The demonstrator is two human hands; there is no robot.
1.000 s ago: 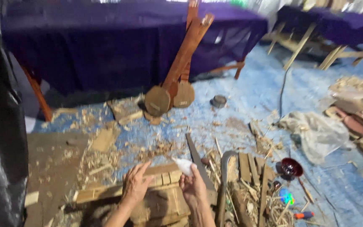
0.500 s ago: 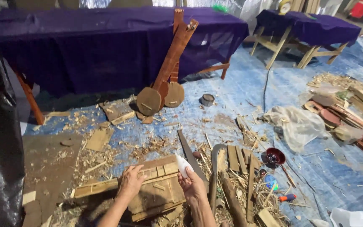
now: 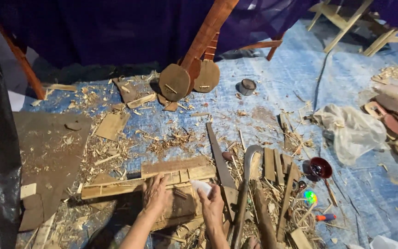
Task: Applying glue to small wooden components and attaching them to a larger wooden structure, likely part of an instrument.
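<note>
My left hand (image 3: 155,195) lies flat, fingers spread, on a stack of wooden planks (image 3: 116,186) on the floor. Just to the right of it, my right hand (image 3: 211,207) grips a small white piece (image 3: 201,186), held against the planks. A handsaw blade (image 3: 219,159) lies just right of that hand, beside a curved grey metal bar (image 3: 244,184).
Two wooden stringed instruments (image 3: 180,78) lean against a purple-draped table (image 3: 93,27). Wood chips (image 3: 171,138) cover the blue tarp. Slats (image 3: 275,163), a dark red bowl (image 3: 321,167), a clear plastic bag (image 3: 353,131) and a small tin (image 3: 247,86) lie around.
The view has tilted down and moved closer to the floor. Both hands stay on the planks, the right still holding the white piece.
</note>
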